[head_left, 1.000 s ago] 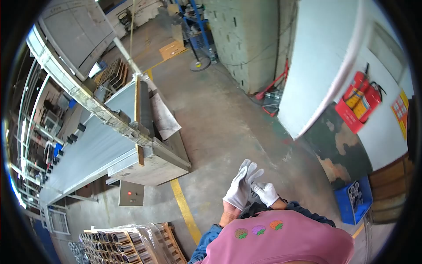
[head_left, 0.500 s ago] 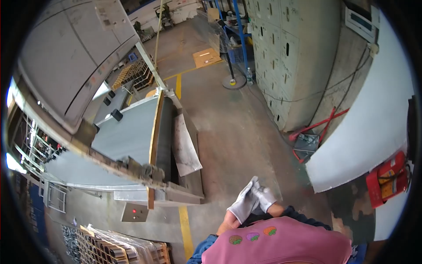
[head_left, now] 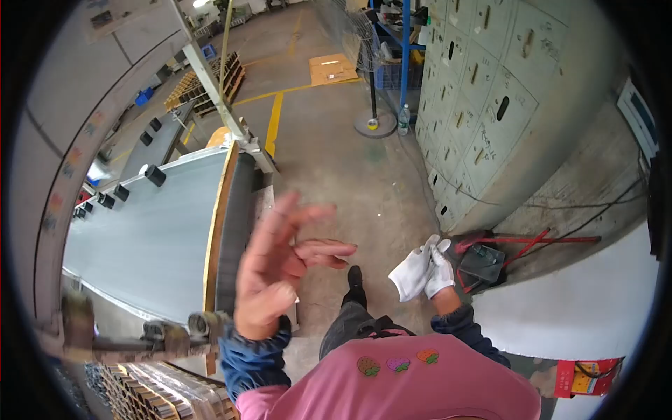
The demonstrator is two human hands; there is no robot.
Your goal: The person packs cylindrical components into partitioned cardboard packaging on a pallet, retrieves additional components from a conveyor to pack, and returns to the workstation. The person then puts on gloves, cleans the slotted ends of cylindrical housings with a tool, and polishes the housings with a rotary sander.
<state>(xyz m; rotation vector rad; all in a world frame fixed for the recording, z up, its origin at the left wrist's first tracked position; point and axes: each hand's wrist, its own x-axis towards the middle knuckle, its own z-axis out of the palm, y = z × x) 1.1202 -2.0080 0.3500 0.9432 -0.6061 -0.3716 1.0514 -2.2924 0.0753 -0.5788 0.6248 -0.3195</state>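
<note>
Bare and raised in front of the conveyor's end, my left hand (head_left: 276, 269) has its fingers spread and slightly blurred. Nothing is in it. My right hand (head_left: 441, 271) wears a white glove and is closed on a loose white work glove (head_left: 411, 271). The loose glove hangs to the left of my right hand, its cuff down. Both hands are above the floor, in front of my pink apron (head_left: 420, 378).
On the left a grey conveyor belt (head_left: 140, 238) carries black cylindrical parts (head_left: 155, 175). Metal lockers (head_left: 483, 105) stand to the right. A dustpan (head_left: 481, 264) with red handles lies by the wall. A stand base (head_left: 374, 126) and a water bottle (head_left: 404, 119) are ahead.
Both hands wore gloves and were together before. My left hand is now bare and has moved up and left, while its glove is in my right hand. The view has shifted forward.
</note>
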